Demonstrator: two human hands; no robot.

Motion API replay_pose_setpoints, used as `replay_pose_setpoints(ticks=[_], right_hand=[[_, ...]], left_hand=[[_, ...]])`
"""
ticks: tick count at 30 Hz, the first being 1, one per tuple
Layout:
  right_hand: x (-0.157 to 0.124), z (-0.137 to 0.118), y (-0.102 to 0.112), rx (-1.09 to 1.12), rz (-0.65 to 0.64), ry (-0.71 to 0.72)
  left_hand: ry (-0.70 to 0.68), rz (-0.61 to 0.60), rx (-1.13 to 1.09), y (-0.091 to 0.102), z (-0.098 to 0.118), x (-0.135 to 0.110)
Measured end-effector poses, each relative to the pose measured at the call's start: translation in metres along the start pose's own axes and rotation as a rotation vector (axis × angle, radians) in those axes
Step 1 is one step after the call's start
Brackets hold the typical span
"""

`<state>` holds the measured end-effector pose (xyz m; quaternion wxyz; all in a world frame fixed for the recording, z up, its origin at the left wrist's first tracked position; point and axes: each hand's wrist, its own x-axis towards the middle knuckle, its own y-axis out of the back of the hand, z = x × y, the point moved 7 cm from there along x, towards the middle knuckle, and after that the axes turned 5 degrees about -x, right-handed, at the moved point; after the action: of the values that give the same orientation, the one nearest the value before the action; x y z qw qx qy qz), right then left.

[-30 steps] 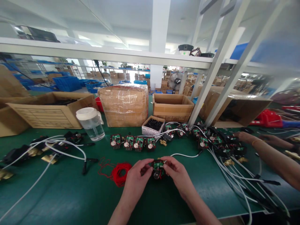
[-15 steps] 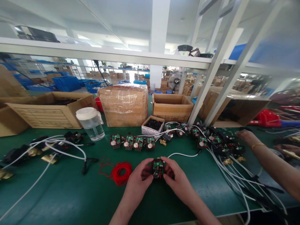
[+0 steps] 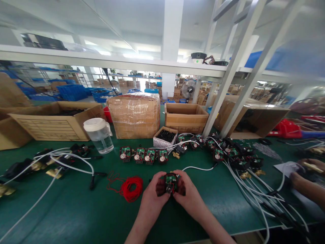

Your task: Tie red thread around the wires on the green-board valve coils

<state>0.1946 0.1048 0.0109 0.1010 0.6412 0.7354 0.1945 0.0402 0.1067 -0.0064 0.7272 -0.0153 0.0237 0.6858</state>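
Both my hands hold one small black module (image 3: 170, 183) with a green circuit board on it, just above the green table (image 3: 76, 210). My left hand (image 3: 153, 195) grips its left side with curled fingers. My right hand (image 3: 189, 195) pinches its right side, and a white cable (image 3: 198, 168) runs off from the module to the right. A coil of red thread (image 3: 130, 188) lies just left of my left hand. Several like modules (image 3: 143, 154) stand in a row behind.
A heap of modules with white cables (image 3: 236, 159) fills the right side, where another person's hands (image 3: 304, 176) work. More cabled parts with brass fittings (image 3: 48, 166) lie at left. A water jug (image 3: 99, 135), a small box of black parts (image 3: 165, 136) and cardboard boxes (image 3: 134, 115) stand behind.
My hands have closed in tighter around the module and drawn it slightly nearer. The other person's arm has pulled back from the heap of modules toward the right edge.
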Motion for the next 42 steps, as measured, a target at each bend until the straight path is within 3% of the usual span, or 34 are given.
replay_pose_setpoints(ticks=[9,13,17,22,26,36,42], right_hand=[[0.002,0.007,0.004,0.118,-0.126,-0.013],[0.008,-0.001,0.017,0.028,-0.091,0.064],[0.020,-0.019,0.023,-0.144,0.015,0.094],[0.034,-0.039,0.014,-0.312,0.127,0.109],[0.037,-0.042,0.010,-0.313,0.124,0.104],[0.030,-0.035,0.025,-0.305,0.136,0.149],[0.026,-0.030,0.024,-0.223,0.122,0.142]], left_hand=[[0.018,-0.061,-0.069,0.002,-0.002,-0.001],[0.032,-0.168,-0.110,0.008,0.004,0.002],[-0.031,-0.094,0.082,0.023,0.028,0.014],[-0.056,-0.086,0.303,0.019,0.047,0.030],[-0.089,-0.043,0.333,0.016,0.050,0.032],[-0.108,0.002,0.357,0.017,0.056,0.028],[-0.113,0.033,0.339,0.018,0.051,0.027]])
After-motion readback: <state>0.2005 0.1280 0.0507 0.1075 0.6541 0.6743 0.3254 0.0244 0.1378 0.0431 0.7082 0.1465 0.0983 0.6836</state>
